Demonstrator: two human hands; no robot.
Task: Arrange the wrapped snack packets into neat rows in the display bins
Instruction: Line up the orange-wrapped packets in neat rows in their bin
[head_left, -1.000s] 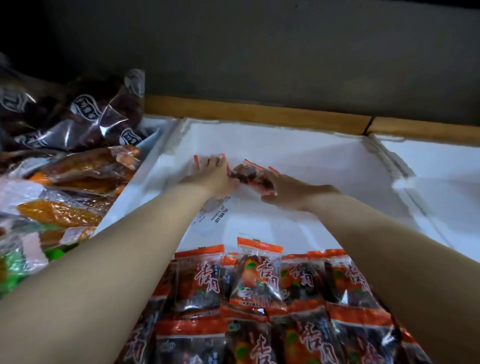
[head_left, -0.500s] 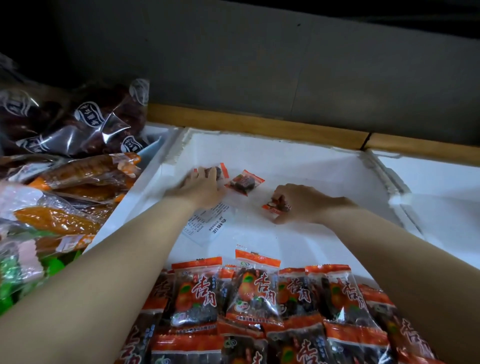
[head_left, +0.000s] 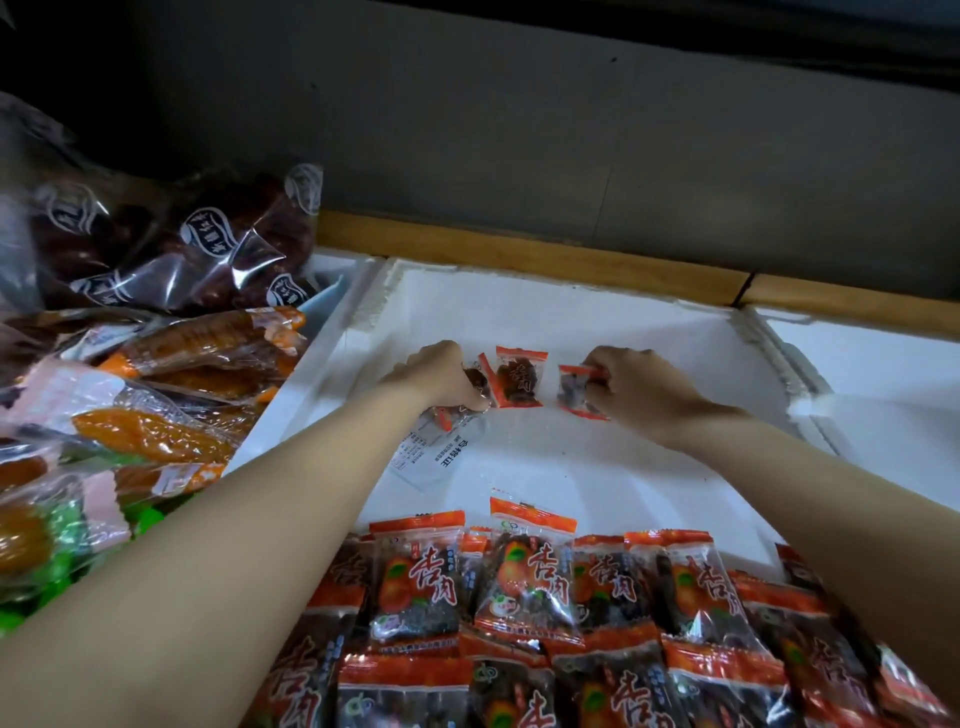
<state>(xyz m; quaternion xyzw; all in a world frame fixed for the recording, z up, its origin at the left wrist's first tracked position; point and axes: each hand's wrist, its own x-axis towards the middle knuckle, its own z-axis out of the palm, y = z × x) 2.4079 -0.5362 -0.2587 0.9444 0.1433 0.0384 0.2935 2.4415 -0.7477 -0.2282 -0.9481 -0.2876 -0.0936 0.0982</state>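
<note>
A white foam bin lies in front of me. Near its far side three small orange-edged snack packets form a short row. My left hand grips the left packet, which it mostly hides. The middle packet lies free between my hands. My right hand pinches the right packet at its edge. A dense pile of the same packets fills the near part of the bin.
A printed paper label lies on the bin floor under my left wrist. Left of the bin are heaps of larger wrapped snacks, dark ones and orange ones. Another white bin adjoins on the right. A wooden ledge runs behind.
My right hand carried its packet from lower in the bin up beside the middle packet. My left hand stayed on the left packet. The row now reads straighter.
</note>
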